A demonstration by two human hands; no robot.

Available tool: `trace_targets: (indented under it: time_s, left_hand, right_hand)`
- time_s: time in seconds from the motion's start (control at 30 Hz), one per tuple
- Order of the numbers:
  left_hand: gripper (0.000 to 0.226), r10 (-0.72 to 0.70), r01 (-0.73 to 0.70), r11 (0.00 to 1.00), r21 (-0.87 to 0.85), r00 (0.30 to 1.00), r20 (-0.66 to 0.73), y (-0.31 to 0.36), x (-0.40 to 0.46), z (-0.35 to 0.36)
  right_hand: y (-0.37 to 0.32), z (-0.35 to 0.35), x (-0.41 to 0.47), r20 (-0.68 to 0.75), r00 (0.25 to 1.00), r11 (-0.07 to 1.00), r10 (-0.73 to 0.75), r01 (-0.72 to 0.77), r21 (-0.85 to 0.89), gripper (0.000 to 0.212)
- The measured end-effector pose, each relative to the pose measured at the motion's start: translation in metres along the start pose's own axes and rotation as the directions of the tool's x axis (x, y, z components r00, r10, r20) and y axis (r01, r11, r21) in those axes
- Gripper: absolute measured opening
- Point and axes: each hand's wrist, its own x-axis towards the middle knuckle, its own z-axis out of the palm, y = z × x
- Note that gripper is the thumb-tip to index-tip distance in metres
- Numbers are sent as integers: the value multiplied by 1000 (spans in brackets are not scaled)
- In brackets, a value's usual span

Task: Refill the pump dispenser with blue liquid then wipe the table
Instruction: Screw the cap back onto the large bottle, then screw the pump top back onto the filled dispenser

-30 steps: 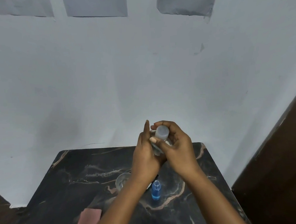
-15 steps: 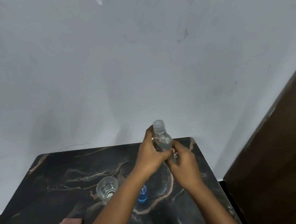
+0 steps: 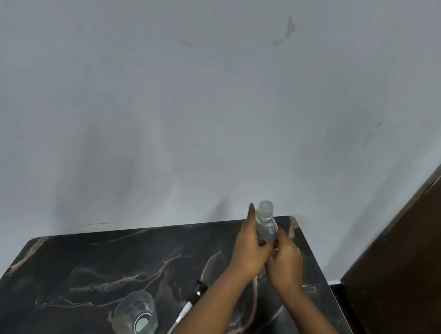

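Clear bottle (image 3: 266, 227) upright at 3 o'clock of the dark marble table (image 3: 95, 254), near the far right corner, neck open, no pump fitted. Left hand (image 3: 250, 250) wrapped round the bottle's body, forefinger straight up along its side. Right hand (image 3: 284, 263) clasping the bottle's base from 5 o'clock, fingers curled. Pump head (image 3: 190, 306) with its white tube flat on the table at 6 o'clock, partly under the left forearm. Clear cup (image 3: 135, 317) at 7 o'clock, well apart from the bottle. No blue in the bottle. Judged early: pump off; filling, refitting and wiping all left. No cloth or blue liquid in sight.
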Motion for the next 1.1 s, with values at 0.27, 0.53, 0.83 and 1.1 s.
trace_targets:
  time_s: [0.27, 0.53, 0.83, 1.1]
  left_hand:
    - [91, -53, 53, 997, 58, 999, 1, -72, 57, 43]
    - [85, -45, 43, 993, 110, 999, 15, -100, 93, 72]
    - [68, -74, 78, 991, 108, 997, -33, -85, 52, 46]
    - [28, 153, -117, 975, 188, 970, -190, -60, -70, -46]
  right_hand:
    - [65, 57, 43, -27, 993, 989, 116, -113, 90, 15]
    - [100, 73, 70, -104, 990, 995, 97, -96, 19, 24]
    - [105, 75, 75, -45, 995, 990, 94, -89, 105, 12]
    - [90, 68, 15, -143, 922, 889, 359, -291, 354, 26]
